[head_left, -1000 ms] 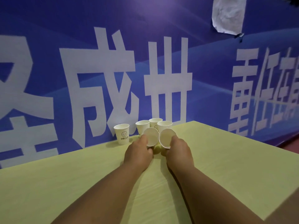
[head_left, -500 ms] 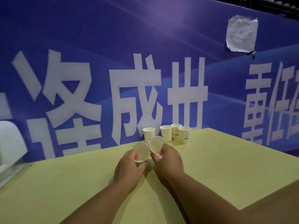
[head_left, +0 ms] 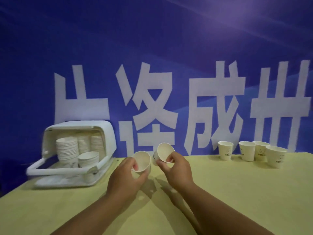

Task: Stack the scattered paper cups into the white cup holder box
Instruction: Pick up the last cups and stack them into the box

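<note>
The person's left hand (head_left: pixel 125 178) grips a paper cup (head_left: pixel 141 160) by its side. The fingers (head_left: pixel 134 165) are curled round the rim and wall. The cup is tilted so that its open mouth faces the camera, and the inside is bare.

The right hand (head_left: pixel 177 168) holds a second cup (head_left: pixel 165 152) in the same way. Its fingers (head_left: pixel 170 158) pinch the lower rim, and the mouth is tipped toward the viewer and a little to the left. Both cups are lifted above the desk (head_left: pixel 237 192), and the hands cast shadows on it beneath them. The two cups are very close together, the second slightly higher and to the right. Whether they touch cannot be told.

The white box (head_left: pixel 105 134) sits at the far left of the desk, close against the blue banner (head_left: pixel 152 48) with its large white characters. The front of the box is open and its flap hangs down. Inside are stacks of cups (head_left: pixel 66 150): taller ones at the back and a shorter one in front on the right. This part of the view is blurred, so the number of stacks is uncertain.

Four loose cups (head_left: pixel 247 150) stand upright in a row at the far right of the desk, near the banner and well apart from the hands and the box. Each has a dark mark printed on its side. The left one stands a little apart, and the other three crowd together.
</note>
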Demonstrator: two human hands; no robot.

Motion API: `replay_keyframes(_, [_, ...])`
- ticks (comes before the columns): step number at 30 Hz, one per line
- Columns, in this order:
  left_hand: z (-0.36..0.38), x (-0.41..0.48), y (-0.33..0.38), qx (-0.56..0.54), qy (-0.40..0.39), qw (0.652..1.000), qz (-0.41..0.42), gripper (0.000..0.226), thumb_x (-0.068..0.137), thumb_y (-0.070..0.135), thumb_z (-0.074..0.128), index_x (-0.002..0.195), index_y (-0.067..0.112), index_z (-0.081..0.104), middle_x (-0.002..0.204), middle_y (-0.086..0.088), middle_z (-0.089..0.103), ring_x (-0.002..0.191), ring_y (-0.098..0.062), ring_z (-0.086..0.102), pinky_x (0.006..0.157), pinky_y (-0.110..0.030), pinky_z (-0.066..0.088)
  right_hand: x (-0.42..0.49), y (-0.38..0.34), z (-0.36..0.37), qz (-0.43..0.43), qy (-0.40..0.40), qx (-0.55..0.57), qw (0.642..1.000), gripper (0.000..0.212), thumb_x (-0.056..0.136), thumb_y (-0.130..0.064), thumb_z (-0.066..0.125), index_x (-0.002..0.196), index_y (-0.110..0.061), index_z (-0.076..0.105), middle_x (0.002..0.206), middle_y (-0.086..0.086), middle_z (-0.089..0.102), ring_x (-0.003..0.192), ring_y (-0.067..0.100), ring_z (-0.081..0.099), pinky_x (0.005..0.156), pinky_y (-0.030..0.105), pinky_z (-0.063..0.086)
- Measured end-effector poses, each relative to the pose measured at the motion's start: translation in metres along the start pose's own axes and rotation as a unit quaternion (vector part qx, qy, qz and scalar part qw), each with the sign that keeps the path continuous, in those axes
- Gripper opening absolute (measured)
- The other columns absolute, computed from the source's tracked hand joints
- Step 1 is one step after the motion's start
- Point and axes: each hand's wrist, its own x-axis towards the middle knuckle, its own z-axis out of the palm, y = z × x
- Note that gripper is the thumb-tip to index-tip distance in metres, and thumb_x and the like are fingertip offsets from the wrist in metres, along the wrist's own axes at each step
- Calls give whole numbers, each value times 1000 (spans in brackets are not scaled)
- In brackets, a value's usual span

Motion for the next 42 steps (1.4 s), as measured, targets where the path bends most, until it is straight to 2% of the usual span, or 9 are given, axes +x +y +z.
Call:
replay_keyframes(7, [-46, 45, -51, -62, 62, 996, -13, 45, 73, 58, 76, 97, 36, 44, 90, 13, 62, 76, -11, 59, 61, -32, 45, 20, -41, 76, -19, -31, 129, 991, 32, 84, -54, 75, 88, -27, 58, 94, -13, 64, 87, 10, 61, 66, 19, 46])
replay_keyframes(12, [-74, 79, -76, -179, 181, 967, 11, 60, 70, 50, 75, 118, 41, 40, 107, 20, 61, 91, -3, 63, 69, -29, 52, 31, -79, 123, -36, -35, 239, 970, 32, 87, -55, 70, 93, -27, 55, 93, -8, 65, 86, 14, 64, 69, 30, 57])
replay_keyframes(16, [-90, 97, -102, -224, 219, 950, -19, 61, 78, 42, 83, 125, 36, 46, 115, 17, 62, 101, -8, 65, 75, -30, 55, 41, -106, 151, -22, -16, 313, 950, 34, 87, -53, 71, 104, -32, 50, 97, -12, 62, 87, 9, 63, 67, 23, 53])
replay_keyframes(22, [-100, 107, -130, -184, 191, 963, -53, 59, 82, 35, 84, 132, 35, 53, 111, 21, 63, 101, -3, 64, 82, -35, 57, 49, -124, 179, -13, -29, 360, 932, 38, 89, -53, 68, 114, -34, 48, 98, -12, 61, 86, 8, 64, 67, 25, 55])
replay_keyframes(27, [-97, 107, -144, -100, 115, 985, -77, 68, 83, 43, 82, 142, 39, 48, 116, 13, 61, 105, -11, 63, 88, -36, 56, 47, -116, 192, -31, -45, 344, 937, 47, 88, -51, 71, 122, -42, 40, 102, -13, 60, 90, 9, 65, 74, 28, 60])
replay_keyframes(31, [-98, 105, -154, -56, 48, 990, -118, 72, 80, 50, 83, 143, 38, 49, 124, 8, 64, 110, -15, 64, 93, -43, 57, 55, -111, 191, -25, -35, 345, 938, 47, 87, -51, 72, 123, -41, 44, 103, -18, 58, 93, 9, 63, 74, 25, 59])
replay_keyframes(35, [-101, 100, -157, -4, -41, 990, -137, 71, 72, 66, 80, 134, 42, 56, 114, 21, 64, 109, -10, 63, 93, -41, 56, 58, -114, 190, -32, -41, 343, 938, 51, 87, -50, 74, 130, -37, 48, 108, -15, 59, 97, 9, 62, 78, 26, 60])
replay_keyframes(39, [-102, 96, -156, 45, -88, 985, -141, 98, 54, 82, 73, 142, 48, 46, 122, 20, 59, 117, -15, 59, 102, -47, 53, 55, -122, 191, -71, -90, 318, 941, 59, 86, -50, 75, 136, -37, 46, 116, -13, 59, 102, 9, 61, 77, 22, 58])
replay_keyframes(42, [-104, 98, -157, 35, -102, 984, -141, 93, 64, 74, 80, 144, 44, 45, 130, 14, 61, 118, -15, 60, 101, -46, 54, 52, -125, 197, -96, -135, 274, 947, 63, 85, -49, 77, 137, -39, 43, 119, -13, 57, 105, 12, 61, 82, 26, 59])
